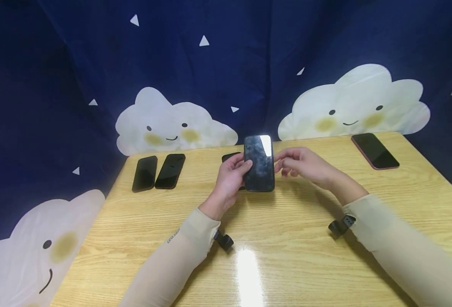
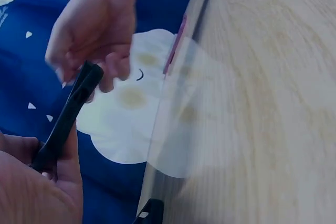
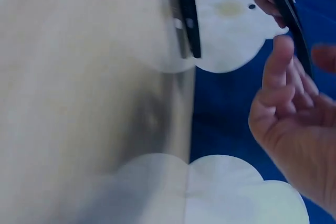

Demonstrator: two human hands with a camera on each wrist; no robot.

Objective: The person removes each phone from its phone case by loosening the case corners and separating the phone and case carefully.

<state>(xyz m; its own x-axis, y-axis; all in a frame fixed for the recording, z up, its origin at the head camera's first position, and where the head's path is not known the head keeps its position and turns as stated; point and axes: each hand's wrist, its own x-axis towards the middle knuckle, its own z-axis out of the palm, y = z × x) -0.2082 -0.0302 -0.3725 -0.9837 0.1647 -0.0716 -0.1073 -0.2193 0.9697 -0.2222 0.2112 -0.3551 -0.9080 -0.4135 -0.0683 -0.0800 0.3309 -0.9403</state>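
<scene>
My left hand [image 1: 228, 179] holds a dark smartphone [image 1: 259, 170] up over the table, thumb on its front and fingers behind. The screen faces me and catches a bright reflection in its top corner. At the phone's right edge is my right hand [image 1: 304, 167], its fingers loosely bent. In the right wrist view, the thumb and fingers of the right hand [image 3: 302, 121] lie on either side of the phone's lower end [image 3: 299, 40]. From the left wrist, the phone [image 2: 65, 121] appears edge-on. Another black phone [image 1: 230, 157] lies behind, mostly hidden by the held one.
Two black phones [image 1: 145, 174] lie side by side at the table's back left. A phone with a reddish edge [image 1: 376, 152] lies at the back right. Behind the wooden table [image 1: 287, 256] hangs a dark blue cloth [image 1: 229, 55] with smiling clouds.
</scene>
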